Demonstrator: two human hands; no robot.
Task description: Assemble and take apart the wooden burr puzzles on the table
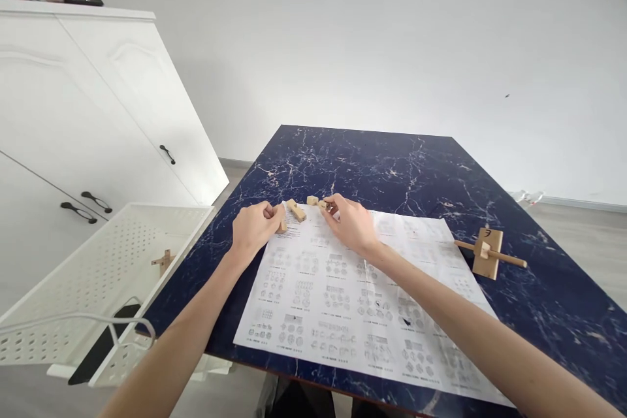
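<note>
My left hand [255, 228] is closed on a small notched wooden puzzle piece [282, 227] at the upper left corner of a printed paper sheet [318, 333]. My right hand [353, 225] pinches another wooden puzzle piece, a short block [324, 206], at the sheet's top edge; fingers cover part of it. Between the hands lie a longer notched wooden piece [296, 210] and a small wooden block [312, 200]. The sheet carries rows of small diagrams, too fine to read.
An assembled wooden puzzle [487, 253] with a crossing rod rests right of the sheet on the blue marbled table [362, 163]. At left stand a white perforated basket [73, 255], holding a wooden cross-shaped puzzle [164, 261], and a white cabinet [98, 91].
</note>
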